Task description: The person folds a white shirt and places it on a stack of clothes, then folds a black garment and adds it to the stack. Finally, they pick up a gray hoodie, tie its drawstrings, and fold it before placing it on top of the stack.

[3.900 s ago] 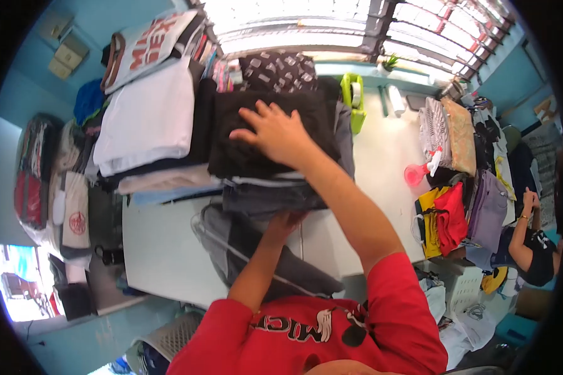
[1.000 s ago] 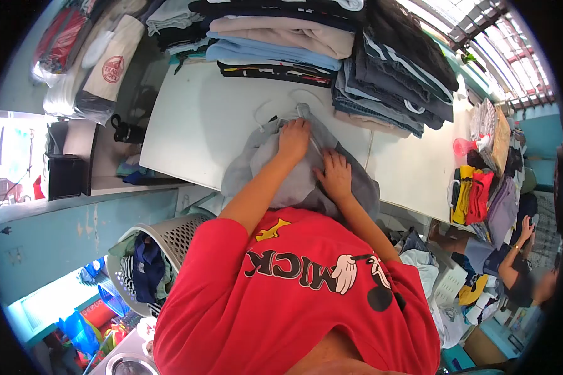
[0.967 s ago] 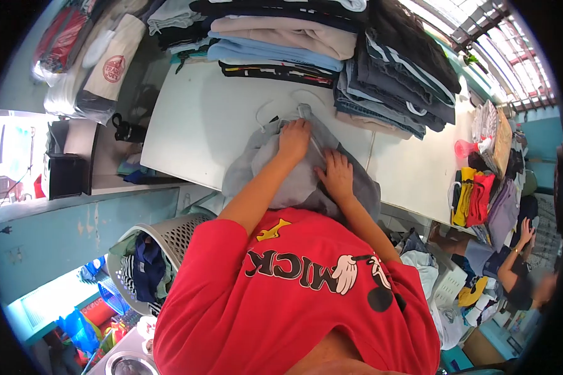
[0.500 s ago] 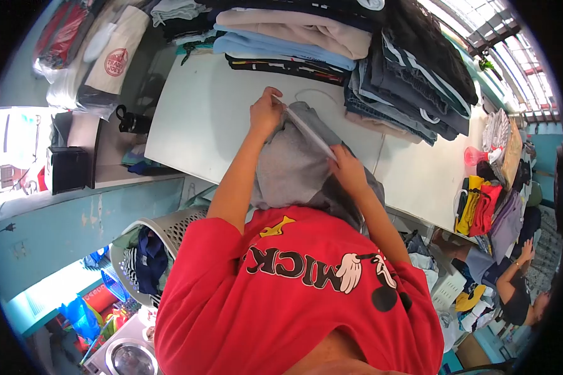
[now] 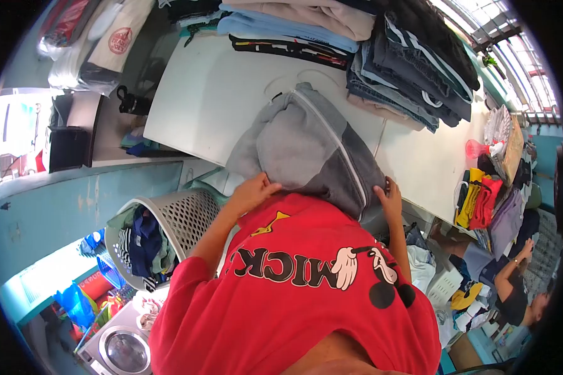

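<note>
A two-tone grey zip-up jacket (image 5: 294, 147) lies bunched on the white table in front of my red shirt, its pale zipper running down the right side. My left hand (image 5: 256, 191) is at the jacket's near left edge, the fingers closed on the cloth. On the opposite side, my right hand (image 5: 390, 199) pinches the dark grey near right edge. The jacket's lowest part is hidden behind my shirt.
Folded clothes (image 5: 294, 28) and a stack of folded jeans (image 5: 406, 78) line the back of the white table (image 5: 194, 94). A laundry basket (image 5: 191, 219) with clothes stands at left, above a washing machine (image 5: 122, 350). Another person (image 5: 513, 287) is at far right.
Both hands have come back toward my body, from the jacket's far end and zipper to its near edges. The jacket now lies more spread out, its zipper curving down the right side.
</note>
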### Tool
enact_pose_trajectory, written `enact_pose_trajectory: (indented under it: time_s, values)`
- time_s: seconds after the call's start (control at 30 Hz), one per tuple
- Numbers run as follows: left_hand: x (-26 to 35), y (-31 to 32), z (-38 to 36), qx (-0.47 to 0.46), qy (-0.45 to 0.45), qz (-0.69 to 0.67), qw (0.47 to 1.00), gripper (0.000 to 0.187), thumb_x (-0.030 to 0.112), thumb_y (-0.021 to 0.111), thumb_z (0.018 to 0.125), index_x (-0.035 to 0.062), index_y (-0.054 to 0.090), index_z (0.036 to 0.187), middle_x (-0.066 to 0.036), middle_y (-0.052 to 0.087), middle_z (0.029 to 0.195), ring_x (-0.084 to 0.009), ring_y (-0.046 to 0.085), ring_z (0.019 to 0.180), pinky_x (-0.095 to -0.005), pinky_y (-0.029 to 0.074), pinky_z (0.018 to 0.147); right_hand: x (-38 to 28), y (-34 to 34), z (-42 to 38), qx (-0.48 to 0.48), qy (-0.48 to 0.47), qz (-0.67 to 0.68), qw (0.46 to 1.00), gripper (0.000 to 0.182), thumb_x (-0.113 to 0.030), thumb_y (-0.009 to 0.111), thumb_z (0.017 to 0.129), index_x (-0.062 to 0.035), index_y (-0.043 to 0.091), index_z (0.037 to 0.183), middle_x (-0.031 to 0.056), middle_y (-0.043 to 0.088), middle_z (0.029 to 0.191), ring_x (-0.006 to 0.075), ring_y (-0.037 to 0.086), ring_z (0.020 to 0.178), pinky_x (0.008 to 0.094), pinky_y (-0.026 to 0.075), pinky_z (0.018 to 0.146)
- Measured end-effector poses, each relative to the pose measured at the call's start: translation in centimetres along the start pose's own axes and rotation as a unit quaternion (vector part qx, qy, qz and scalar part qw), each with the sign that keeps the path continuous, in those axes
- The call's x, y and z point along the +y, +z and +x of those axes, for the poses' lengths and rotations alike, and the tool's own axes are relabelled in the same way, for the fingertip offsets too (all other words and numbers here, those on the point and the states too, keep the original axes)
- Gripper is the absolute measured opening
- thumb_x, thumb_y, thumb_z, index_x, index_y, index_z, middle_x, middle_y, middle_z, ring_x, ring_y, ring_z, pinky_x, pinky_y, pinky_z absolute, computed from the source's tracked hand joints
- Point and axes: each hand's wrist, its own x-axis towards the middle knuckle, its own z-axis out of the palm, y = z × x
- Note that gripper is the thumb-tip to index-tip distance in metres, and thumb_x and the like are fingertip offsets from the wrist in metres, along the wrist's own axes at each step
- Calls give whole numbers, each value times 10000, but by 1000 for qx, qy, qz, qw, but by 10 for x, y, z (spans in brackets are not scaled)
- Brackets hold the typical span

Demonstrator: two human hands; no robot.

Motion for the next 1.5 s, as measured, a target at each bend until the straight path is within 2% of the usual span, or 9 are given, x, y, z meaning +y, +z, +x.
enact_pose_trajectory:
  time_s: [0.17, 0.33, 0.43, 0.67, 0.77, 0.83, 0.97, 1.17, 1.5]
  values:
    - [-7, 71, 41, 318, 10, -242, 916, 559, 407, 623, 712, 26, 349, 1015, -171, 527, 934, -242, 558, 779, -329, 441, 635, -29, 11, -4, -74, 111, 266, 955, 677, -343, 667, 681, 55, 389, 1154, 181, 528, 1032, 223, 522, 933, 311, 392, 821]
    - [27, 64, 62, 293, -20, -493, 819, 514, 245, 602, 705, 38, 332, 1091, -129, 464, 1021, -242, 507, 841, -349, 443, 722, -94, -4, -4, -182, 76, 363, 911, 628, -267, 673, 680, 48, 401, 1149, 156, 528, 1045, 213, 518, 947, 295, 390, 826]
    - [33, 35, 70, 253, -9, -738, 625, 382, 182, 524, 718, 38, 461, 1065, -107, 499, 1035, -245, 516, 909, -408, 434, 818, -140, -31, -5, -194, 80, 398, 893, 623, -250, 672, 688, 40, 400, 1168, 150, 532, 1054, 210, 520, 963, 299, 393, 844]
    - [37, -191, 79, 171, 258, -679, 665, 404, 182, 602, 756, 40, 446, 1101, -142, 447, 1157, -285, 401, 1119, -330, 348, 903, -242, -83, 94, -163, -58, 521, 836, 405, -208, 608, 761, -49, 468, 1107, 56, 565, 984, 155, 531, 778, 273, 426, 687]
    - [70, -179, 73, 432, 106, -417, 793, 431, 193, 593, 764, 37, 423, 1128, -160, 412, 1182, -321, 350, 1141, -352, 309, 931, -239, -54, 125, -24, -118, 396, 910, 275, -193, 570, 794, -67, 506, 1029, 21, 565, 906, 120, 489, 703, 247, 395, 603]
    - [20, -161, 103, 542, 187, -62, 817, 400, 172, 552, 785, 36, 426, 1139, -178, 403, 1203, -319, 361, 1143, -359, 318, 929, -205, -17, 135, -19, -204, 290, 935, 246, -179, 553, 799, -59, 520, 1011, 36, 563, 885, 123, 493, 748, 243, 398, 627]
    - [-42, -87, 99, 387, 198, -138, 890, 354, 59, 508, 770, 42, 452, 1120, -164, 380, 1240, -306, 366, 1155, -368, 319, 933, -165, 44, 86, -84, -283, 115, 949, 306, -140, 573, 748, -59, 511, 1037, 113, 525, 999, 200, 505, 845, 281, 409, 718]
    - [-76, -50, 60, 477, 178, 101, 855, 509, 2, 498, 702, 58, 379, 1193, -151, 340, 1274, -333, 356, 1150, -406, 326, 929, -140, 94, 36, 38, -340, -49, 938, 641, -137, 647, 659, -37, 348, 1217, 156, 444, 1138, 315, 459, 973, 380, 371, 851]
    - [-64, -50, 74, 455, 77, 19, 887, 676, 127, 615, 682, 57, 284, 1266, -201, 348, 1241, -368, 365, 1122, -404, 310, 935, -132, 135, 48, 97, -156, -52, 982, 631, -144, 630, 649, -13, 347, 1197, 163, 464, 989, 335, 446, 955, 390, 371, 829]
